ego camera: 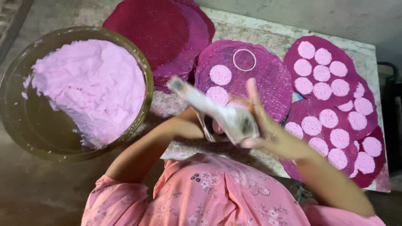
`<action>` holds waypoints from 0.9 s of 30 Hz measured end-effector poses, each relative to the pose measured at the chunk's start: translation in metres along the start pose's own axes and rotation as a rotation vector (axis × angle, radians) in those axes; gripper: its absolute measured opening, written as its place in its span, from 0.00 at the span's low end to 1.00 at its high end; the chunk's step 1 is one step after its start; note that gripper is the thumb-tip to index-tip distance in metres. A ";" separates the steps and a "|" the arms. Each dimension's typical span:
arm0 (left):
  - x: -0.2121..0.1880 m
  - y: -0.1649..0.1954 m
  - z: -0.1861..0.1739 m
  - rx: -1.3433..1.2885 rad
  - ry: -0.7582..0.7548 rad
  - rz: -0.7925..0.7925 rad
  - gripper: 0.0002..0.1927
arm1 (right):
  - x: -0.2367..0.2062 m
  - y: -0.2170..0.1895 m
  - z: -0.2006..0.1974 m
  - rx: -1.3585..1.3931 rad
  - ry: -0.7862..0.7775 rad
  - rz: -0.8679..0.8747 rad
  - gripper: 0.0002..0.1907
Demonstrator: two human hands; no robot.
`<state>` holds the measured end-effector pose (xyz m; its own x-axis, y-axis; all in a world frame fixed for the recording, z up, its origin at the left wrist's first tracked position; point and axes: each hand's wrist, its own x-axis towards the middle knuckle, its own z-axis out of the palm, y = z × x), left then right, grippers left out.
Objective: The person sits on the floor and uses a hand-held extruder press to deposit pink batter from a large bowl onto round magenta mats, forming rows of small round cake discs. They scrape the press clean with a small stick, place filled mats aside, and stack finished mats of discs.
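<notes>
Left of frame: big bowl [16, 121] of pink paste [90, 86], within arm's reach for scooping. Centre: left hand [190, 123] mostly hidden, grip unclear. Right hand [268, 129] clamped on paste-smeared flat scraper [217, 111], over purple mat [272, 83] bearing metal ring [244, 60]. Right: mats filled with pink discs [328, 118].

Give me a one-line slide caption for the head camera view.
Both hands, right hand gripping a flat tool, work over magenta mats dotted with pink discs.
</notes>
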<state>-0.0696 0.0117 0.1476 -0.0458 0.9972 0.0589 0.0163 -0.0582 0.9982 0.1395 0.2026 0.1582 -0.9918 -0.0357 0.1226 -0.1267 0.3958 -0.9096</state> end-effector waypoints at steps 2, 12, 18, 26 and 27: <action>0.019 0.000 -0.003 0.129 -0.009 0.084 0.23 | -0.020 0.015 -0.026 0.335 -0.191 0.261 0.39; 0.144 -0.081 -0.117 0.445 0.678 -0.303 0.38 | -0.111 0.064 0.016 0.566 0.472 0.240 0.42; 0.124 -0.131 -0.101 -0.461 0.760 -0.423 0.26 | -0.117 0.071 0.018 0.700 0.626 0.215 0.42; -0.003 -0.175 0.016 -0.536 1.214 -0.038 0.25 | -0.100 0.068 0.018 0.704 0.620 0.245 0.42; -0.013 -0.175 0.020 -0.538 1.261 -0.101 0.25 | -0.094 0.067 0.018 0.719 0.617 0.256 0.43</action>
<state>-0.0517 0.0094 -0.0284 -0.8960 0.2974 -0.3298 -0.4135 -0.2878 0.8638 0.2243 0.2159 0.0785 -0.8343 0.5397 -0.1122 -0.0912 -0.3358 -0.9375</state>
